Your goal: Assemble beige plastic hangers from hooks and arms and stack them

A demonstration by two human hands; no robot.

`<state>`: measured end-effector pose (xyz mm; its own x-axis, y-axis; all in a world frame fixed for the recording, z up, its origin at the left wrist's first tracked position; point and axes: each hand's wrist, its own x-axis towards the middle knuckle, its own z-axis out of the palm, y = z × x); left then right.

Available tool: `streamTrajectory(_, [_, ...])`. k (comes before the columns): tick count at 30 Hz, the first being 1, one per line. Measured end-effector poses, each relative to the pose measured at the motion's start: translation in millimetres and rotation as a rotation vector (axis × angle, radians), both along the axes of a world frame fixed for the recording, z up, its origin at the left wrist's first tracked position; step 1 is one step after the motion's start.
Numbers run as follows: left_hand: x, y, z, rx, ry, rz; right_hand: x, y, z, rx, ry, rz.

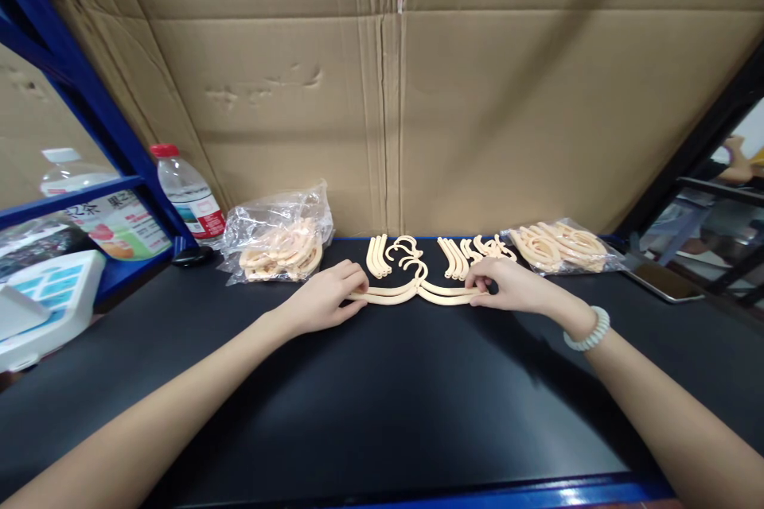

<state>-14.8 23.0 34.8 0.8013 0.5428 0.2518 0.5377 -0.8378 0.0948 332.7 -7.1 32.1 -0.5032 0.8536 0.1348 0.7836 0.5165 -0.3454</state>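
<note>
Two pale hangers (391,297) lie side by side at the centre of the frame, one just behind the other, their hooks pointing toward the top. Watching from my remote station, I have the left hand (331,294) at their left end, thumb and fingers pinched around the tips. The right hand (506,284) grips the opposite end in much the same way; a small dark thing shows by its fingers, too small for me to name.

I judge these hangers to be light, fairly stiff plastic, smooth enough to slide a little on the black table (406,406). The middle, where the arms meet below the hook, looks to me like the weak spot, so I favour a gentle hold near both ends, with no twisting.

Just above the hangers, left of centre, I see loose rods (378,257) beside some hooks (404,248); right of centre are more rods (452,258) and a cluster of curved pieces (477,247). A crumpled clear bag (280,250) of similar parts sits at centre left, and a flatter bag (561,246) at centre right.
</note>
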Motion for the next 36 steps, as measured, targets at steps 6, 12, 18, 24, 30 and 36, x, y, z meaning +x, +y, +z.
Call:
streamTrajectory(6, [6,-2,-6.5,-0.010,-0.035,-0.035,-6,-2,-2.2,0.048,0.014,0.006])
streamTrajectory(12, [8,-2,-14.8,-0.003,-0.056,-0.034,-11,-2,-5.7,0.023,0.003,0.010])
streamTrajectory(18, [8,-2,-17.8,-0.016,-0.107,-0.051,-11,-3,-5.2,0.018,0.008,-0.003])
streamTrajectory(24, [7,-2,-17.5,-0.050,-0.137,-0.041,-12,-3,-5.5,0.042,0.009,0.018])
streamTrajectory(30, [8,-3,-18.1,-0.083,-0.166,-0.038,-10,-3,-5.0,0.026,0.020,0.027])
streamTrajectory(36, [7,-3,-20.0,-0.071,-0.198,-0.026,-11,-5,-0.4,0.083,0.070,-0.019])
